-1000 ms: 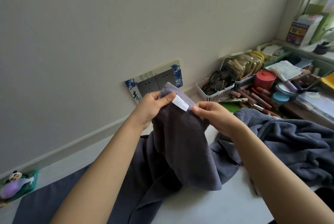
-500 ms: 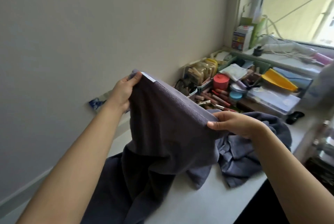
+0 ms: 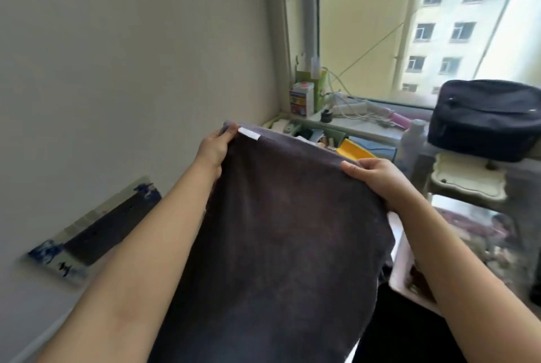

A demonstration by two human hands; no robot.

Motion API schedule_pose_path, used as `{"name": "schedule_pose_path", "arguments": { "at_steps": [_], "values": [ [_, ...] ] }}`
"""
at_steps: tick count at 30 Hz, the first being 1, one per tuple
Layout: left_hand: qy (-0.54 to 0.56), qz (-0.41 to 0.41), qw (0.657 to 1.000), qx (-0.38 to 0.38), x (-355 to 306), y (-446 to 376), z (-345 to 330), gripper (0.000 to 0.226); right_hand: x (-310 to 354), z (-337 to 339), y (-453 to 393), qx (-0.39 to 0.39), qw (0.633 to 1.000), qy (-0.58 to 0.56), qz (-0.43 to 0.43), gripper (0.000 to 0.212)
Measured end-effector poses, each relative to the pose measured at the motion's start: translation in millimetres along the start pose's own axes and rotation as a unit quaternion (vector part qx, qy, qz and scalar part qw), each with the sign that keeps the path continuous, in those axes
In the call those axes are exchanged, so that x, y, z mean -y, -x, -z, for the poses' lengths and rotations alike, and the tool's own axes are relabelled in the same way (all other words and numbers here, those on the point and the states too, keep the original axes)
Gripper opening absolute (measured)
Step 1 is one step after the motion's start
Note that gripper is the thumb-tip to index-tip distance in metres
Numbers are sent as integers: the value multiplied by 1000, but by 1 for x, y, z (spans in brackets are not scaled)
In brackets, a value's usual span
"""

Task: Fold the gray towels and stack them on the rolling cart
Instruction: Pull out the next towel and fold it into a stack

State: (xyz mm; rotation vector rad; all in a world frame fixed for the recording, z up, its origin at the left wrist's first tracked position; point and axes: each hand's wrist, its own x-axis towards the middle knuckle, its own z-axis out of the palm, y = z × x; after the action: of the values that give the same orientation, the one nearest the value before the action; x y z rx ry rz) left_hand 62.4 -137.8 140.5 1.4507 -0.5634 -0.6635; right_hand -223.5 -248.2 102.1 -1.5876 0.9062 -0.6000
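Observation:
A dark gray towel (image 3: pixel 281 239) hangs spread out in front of me, held up by its top edge. My left hand (image 3: pixel 215 149) pinches the top left corner, right beside a small white label (image 3: pixel 249 133). My right hand (image 3: pixel 380 178) grips the top right corner. The towel's lower part falls out of the frame and hides the counter and the other towels below. At the right stands a cart (image 3: pixel 465 184) with a cream tray top, and a black bag (image 3: pixel 486 119) sits on it.
A plain wall is on the left, with a blue-patterned outlet plate (image 3: pixel 96 231) low down. A window (image 3: pixel 424 40) lies ahead. Its sill holds boxes, cables and bottles (image 3: pixel 412 140). A yellow tray (image 3: pixel 352 150) peeks above the towel. A white counter edge (image 3: pixel 401 263) shows at the right.
My hands have moved apart and upward, stretching the towel out flat and lifting it off the pile. My view has swung up and to the right toward the window.

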Motion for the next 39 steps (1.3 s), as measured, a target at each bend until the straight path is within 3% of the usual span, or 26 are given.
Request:
{"name": "schedule_pose_path", "arguments": {
  "at_steps": [10,18,21,24,26,30,35,39],
  "values": [
    [15,122,991,50,80,-55,-48,50,-52,9,-33,-102,990,37,-92,27],
    [6,97,995,29,78,-29,-26,23,-42,-3,-6,-45,993,48,-93,32],
    [-6,77,997,17,74,0,13,10,-35,-29,16,-6,995,35,-90,29],
    [-39,60,997,-9,68,36,54,12,-28,-62,37,53,995,-12,-87,30],
    [-48,93,994,-28,63,65,85,16,-23,-87,54,95,991,-43,-85,31],
    [94,226,969,-26,56,135,149,29,-2,-141,99,179,976,-113,-57,27],
    [254,157,953,-47,43,227,221,34,34,-211,176,292,936,-193,-46,28],
    [309,112,939,-98,38,293,282,32,48,-269,236,358,911,-202,-44,23]
  ]
}}
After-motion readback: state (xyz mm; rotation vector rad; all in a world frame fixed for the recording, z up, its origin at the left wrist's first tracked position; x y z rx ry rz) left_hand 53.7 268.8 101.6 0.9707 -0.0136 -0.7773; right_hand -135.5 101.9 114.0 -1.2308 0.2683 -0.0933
